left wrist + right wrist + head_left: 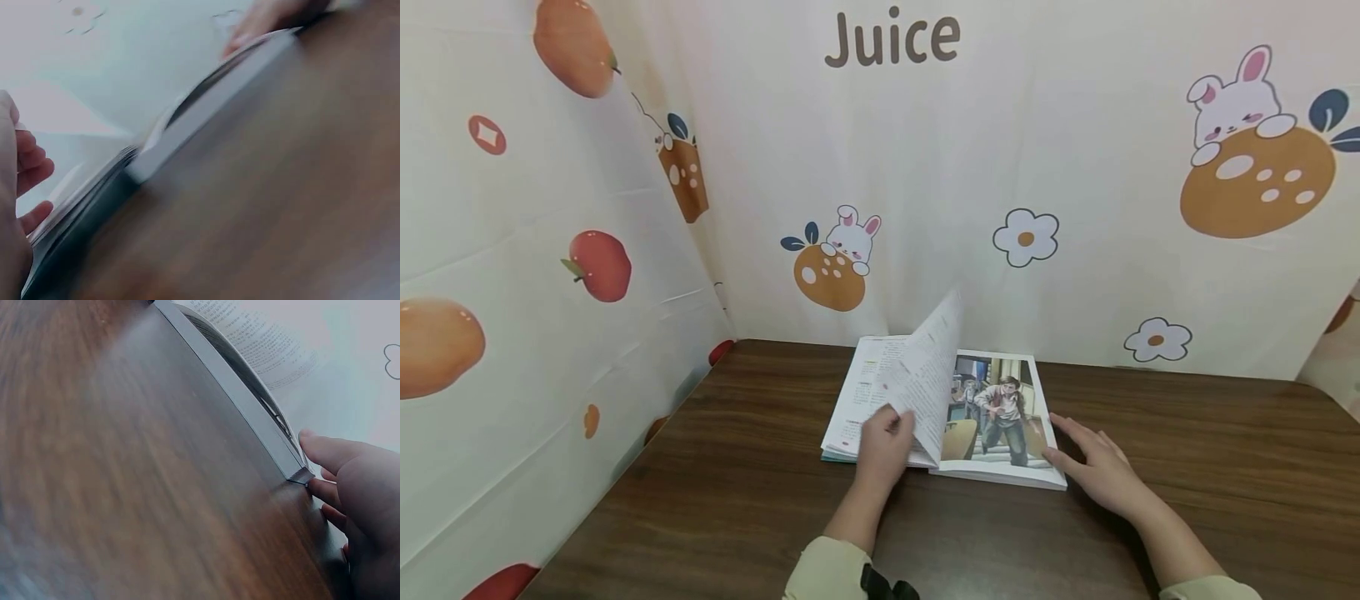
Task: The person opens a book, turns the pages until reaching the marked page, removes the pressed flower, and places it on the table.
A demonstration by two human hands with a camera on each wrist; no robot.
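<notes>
A thick paperback book (1000,477) lies spread on the table, its right page carrying a colour drawing of a running figure. One printed leaf (928,367) stands raised, leaning over the left side. My left hand (883,446) pinches this leaf near its lower corner; the left wrist view shows a white paper edge between thumb and curled fingers. At the right edge rests my right hand (1101,471). Its thumb (331,450) touches the page edge in the right wrist view, while the other fingers extend beside the block of pages. Some fingertips are hidden by the hand there.
The brown wooden table (737,508) spreads around the book on both sides and in front. Behind it hangs a pale printed curtain (940,150), with another stretch along the left side. A dark strap (887,585) shows at the left sleeve.
</notes>
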